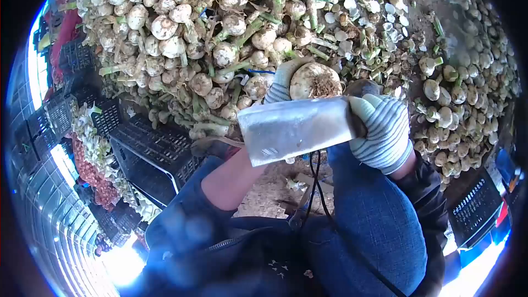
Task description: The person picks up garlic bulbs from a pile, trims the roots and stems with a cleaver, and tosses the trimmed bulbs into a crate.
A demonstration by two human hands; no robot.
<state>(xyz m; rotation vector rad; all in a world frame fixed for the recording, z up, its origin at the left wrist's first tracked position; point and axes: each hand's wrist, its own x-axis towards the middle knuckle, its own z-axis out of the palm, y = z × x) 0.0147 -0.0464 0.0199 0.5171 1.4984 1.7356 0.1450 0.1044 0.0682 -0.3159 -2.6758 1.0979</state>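
A striped glove covers my right hand (383,129), whose fingers are wrapped round the dark handle of a wide cleaver (297,129). The blade lies flat to the view and points left, its upper edge just below a large pale bulb (315,81) with brown roots. Also gloved, my left hand (283,81) grips this bulb from its left side, with the fingers partly behind it. The blade hides the left wrist. Whether blade and bulb touch I cannot tell.
A heap of bulbs with green stems (225,27) fills the area ahead. Cut pale slices (391,22) lie at upper right, beside another bulb pile (462,93). Black crates (148,146) stand left, another crate (470,209) at lower right. My knees are below the blade.
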